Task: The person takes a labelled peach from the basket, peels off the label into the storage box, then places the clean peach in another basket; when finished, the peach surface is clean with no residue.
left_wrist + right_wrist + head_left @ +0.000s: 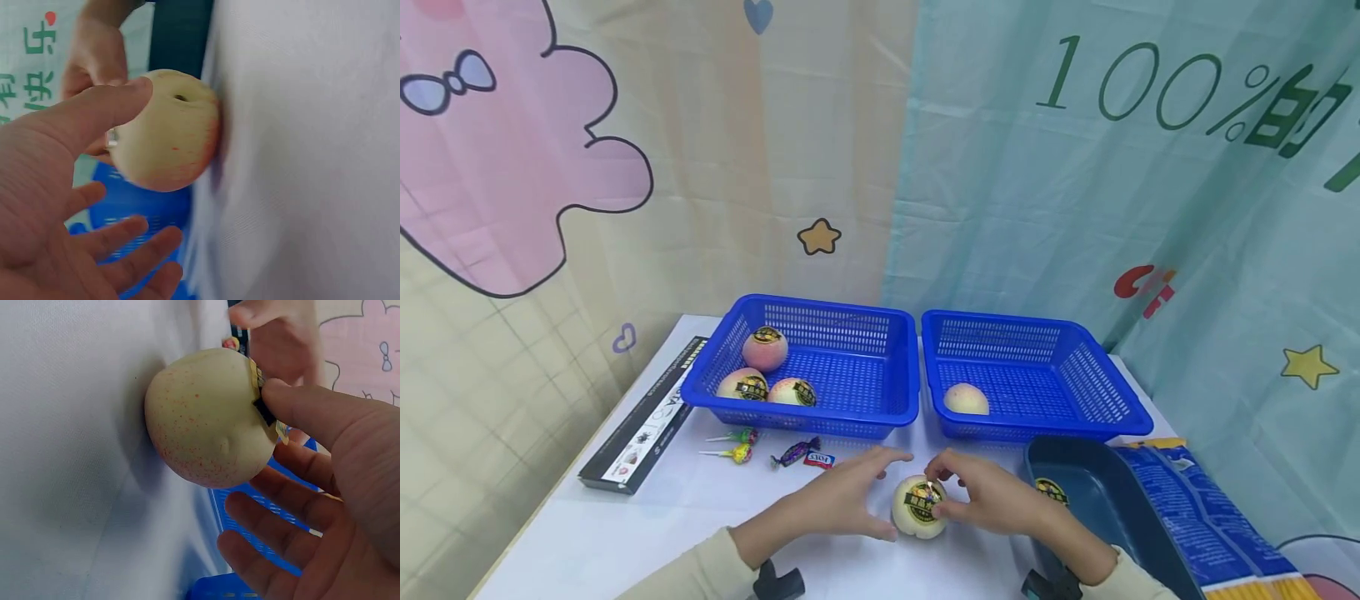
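The right hand (983, 497) pinches the label (920, 503), probably uppermost for access, on a peach (910, 527) beside the empty, spread left hand (844, 498).

Pale, red-speckled peach (200, 419) on white tabletop (880, 571)

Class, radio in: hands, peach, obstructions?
Right hand: thumb on black-gold sticker. Left hand: spread alongside. Round cream red-speckled peach: on white table. Nothing visibly blocking.
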`<state>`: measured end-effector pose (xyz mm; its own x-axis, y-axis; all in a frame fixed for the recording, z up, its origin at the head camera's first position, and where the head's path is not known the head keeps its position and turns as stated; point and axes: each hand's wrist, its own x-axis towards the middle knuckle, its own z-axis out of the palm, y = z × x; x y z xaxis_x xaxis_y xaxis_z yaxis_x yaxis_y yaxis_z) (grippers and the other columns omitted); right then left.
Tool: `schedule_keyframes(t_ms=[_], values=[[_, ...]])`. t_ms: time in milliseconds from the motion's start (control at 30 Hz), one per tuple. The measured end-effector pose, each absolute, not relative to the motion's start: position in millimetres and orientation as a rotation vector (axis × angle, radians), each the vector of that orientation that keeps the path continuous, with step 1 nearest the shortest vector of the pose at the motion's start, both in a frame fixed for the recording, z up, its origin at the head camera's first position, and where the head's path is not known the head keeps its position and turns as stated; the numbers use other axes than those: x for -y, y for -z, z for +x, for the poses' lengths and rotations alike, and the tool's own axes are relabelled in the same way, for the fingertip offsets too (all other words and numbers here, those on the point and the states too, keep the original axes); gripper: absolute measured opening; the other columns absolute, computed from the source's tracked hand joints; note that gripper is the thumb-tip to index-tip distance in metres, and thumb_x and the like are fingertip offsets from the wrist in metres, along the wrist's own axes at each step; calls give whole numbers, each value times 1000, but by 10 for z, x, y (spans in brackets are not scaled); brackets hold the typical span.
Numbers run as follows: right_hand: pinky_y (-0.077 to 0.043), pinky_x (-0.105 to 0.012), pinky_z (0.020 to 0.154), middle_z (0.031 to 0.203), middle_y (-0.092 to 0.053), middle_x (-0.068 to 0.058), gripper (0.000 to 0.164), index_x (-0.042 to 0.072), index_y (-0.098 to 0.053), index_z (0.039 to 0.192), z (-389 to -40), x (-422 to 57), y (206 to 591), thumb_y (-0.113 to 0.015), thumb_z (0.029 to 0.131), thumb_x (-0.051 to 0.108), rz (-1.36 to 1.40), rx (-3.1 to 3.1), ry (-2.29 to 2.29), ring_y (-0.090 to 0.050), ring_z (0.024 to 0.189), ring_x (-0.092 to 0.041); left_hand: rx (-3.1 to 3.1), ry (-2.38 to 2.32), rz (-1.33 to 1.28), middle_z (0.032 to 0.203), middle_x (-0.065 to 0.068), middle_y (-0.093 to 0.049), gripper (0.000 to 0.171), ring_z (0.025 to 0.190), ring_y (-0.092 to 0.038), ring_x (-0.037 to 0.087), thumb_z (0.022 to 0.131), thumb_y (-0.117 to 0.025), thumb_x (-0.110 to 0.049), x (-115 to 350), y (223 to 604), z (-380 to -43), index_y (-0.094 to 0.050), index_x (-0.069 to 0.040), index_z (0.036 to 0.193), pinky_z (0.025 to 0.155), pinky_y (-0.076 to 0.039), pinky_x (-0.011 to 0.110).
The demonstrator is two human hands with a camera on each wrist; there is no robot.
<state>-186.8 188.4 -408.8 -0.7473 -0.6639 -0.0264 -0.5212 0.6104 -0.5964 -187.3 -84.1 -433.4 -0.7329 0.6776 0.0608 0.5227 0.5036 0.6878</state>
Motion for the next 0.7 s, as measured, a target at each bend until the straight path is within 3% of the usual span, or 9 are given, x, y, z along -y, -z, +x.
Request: schedule_keyframes(t_ms=[133, 300, 700], values=[[-56, -32, 77, 97, -59, 12, 26, 21, -63, 106, -1886, -1898, 4113, -80, 89, 29, -992, -2637, 911, -60, 91, -14, -2425, -1125, 1128, 138, -7, -57, 82, 115, -58, 8, 74, -93, -31, 671, 4507, -2018, -51, -20, 144, 97, -50, 31], [-53, -27, 66, 87, -61, 10, 10, 15, -66, 99, -1915, -1896, 4114, -73, 96, 22, -971, -2614, 1044, -59, 80, -11, -2312, -1222, 1185, 127, -14, -60, 73, 111, -57, 4, 75, -92, -24, 604, 4600, -2111, -54, -21, 137, 100, -47, 29], [-48, -25, 62, 82, -62, 2, 7, 12, -65, 90, -1908, -1896, 4090, -68, 97, 10, -680, -2448, 1212, -55, 75, -15, -2266, -1287, 1252, 126, -13, -61, 72, 112, -57, 6, 76, -92, -23, 597, 4694, -2139, -54, -23, 137, 99, -47, 28]])
